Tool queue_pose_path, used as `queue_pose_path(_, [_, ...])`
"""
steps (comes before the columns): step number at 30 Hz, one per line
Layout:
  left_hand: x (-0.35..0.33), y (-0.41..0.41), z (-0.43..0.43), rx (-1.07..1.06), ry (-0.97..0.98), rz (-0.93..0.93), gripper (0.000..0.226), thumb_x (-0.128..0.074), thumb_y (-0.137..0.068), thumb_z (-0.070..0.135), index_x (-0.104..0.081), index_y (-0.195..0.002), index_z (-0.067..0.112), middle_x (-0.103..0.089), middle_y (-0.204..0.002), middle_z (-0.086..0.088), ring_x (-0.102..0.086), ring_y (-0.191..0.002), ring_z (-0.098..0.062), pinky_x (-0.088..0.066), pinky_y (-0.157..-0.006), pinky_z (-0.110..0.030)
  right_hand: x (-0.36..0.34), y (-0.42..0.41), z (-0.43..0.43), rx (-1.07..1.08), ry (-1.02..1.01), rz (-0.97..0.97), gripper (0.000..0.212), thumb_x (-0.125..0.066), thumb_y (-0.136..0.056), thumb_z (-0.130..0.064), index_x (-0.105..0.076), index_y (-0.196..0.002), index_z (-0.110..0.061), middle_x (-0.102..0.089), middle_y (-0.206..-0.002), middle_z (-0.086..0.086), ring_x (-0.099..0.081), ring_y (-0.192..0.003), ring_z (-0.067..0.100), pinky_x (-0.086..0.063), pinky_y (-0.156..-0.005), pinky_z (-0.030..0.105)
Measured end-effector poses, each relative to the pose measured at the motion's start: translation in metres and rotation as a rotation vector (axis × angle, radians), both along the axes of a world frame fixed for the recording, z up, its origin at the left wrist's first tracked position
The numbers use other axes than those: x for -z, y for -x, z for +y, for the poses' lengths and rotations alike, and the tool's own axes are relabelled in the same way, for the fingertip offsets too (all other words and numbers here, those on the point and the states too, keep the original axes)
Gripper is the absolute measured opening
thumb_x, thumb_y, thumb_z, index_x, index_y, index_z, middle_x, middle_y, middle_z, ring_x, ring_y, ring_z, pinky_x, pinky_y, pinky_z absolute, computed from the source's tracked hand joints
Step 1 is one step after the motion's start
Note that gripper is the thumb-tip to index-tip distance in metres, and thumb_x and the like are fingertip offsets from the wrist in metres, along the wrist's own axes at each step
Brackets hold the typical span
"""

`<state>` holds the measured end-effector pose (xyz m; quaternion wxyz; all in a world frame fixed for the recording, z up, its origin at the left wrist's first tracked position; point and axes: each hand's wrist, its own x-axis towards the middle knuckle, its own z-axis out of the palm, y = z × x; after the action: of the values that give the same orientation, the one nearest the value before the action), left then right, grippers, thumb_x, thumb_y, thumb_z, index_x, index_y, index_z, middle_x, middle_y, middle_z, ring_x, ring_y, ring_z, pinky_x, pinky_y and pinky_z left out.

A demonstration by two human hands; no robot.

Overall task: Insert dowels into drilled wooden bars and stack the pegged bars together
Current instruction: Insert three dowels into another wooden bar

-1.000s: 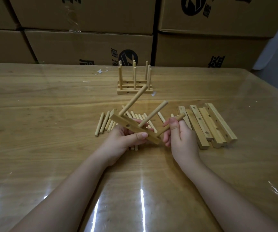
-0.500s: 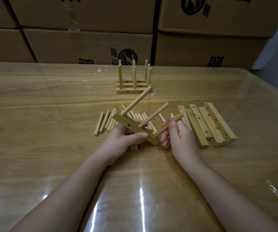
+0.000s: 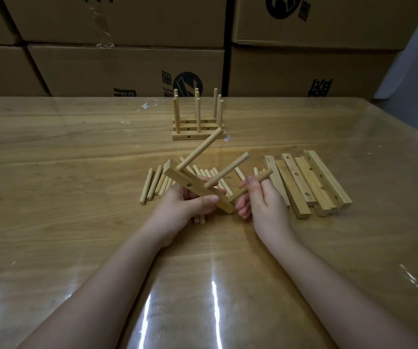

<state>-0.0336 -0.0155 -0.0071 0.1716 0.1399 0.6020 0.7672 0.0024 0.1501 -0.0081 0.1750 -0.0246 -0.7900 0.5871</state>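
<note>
A person's left hand (image 3: 185, 206) has its grip clamped on a tilted drilled bar (image 3: 177, 177) bearing two seated dowels (image 3: 200, 151), held just above the bench (image 3: 77, 248). The right hand (image 3: 265, 205) pinches a third dowel (image 3: 239, 194) at the bar's near end. Loose dowels (image 3: 152, 183) lie beneath, spare bars (image 3: 303, 182) to the right, and stacked pegged bars (image 3: 197, 136) stand before cardboard boxes (image 3: 127, 66).

Left of the row of loose dowels (image 3: 156, 183) the table (image 3: 51, 177) offers a hand wide passage, as do the near corners on both sides. On the right, the pile of drilled bars (image 3: 311, 182) lies just beside the right hand (image 3: 265, 202), blocking that side. The held bar (image 3: 177, 176) juts three dowels up toward the pegged stack (image 3: 197, 128), whose upright pegs bar the middle rear. Cardboard boxes (image 3: 127, 61) wall off the far edge.
</note>
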Motion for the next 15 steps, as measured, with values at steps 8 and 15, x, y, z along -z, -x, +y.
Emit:
queue_pose_path(8, [-0.0036,0.0028,-0.0060,0.022,-0.202,-0.127,0.034,-0.061,-0.080,0.013,-0.057,-0.112,0.005,-0.072,-0.102,-0.017,-0.071,-0.092,-0.024,-0.057,-0.068,-0.023,-0.0057,-0.0007,0.0011,-0.143,-0.068,0.036,0.013,-0.049,-0.093,-0.033,-0.060,-0.096,-0.027,-0.063,-0.088,-0.011,-0.057,-0.081,-0.003,-0.043,-0.067,0.007])
queue_pose_path(15, [-0.0029,0.0032,-0.0095,0.009,-0.247,-0.141,0.034,-0.064,-0.082,0.017,-0.059,-0.113,0.004,-0.070,-0.107,-0.018,-0.070,-0.097,-0.027,-0.057,-0.070,-0.023,-0.0081,-0.0028,-0.0003,-0.228,-0.049,-0.051,0.015,-0.060,-0.088,-0.029,-0.056,-0.093,-0.042,-0.063,-0.093,-0.016,-0.058,-0.084,-0.005,-0.047,-0.068,0.009])
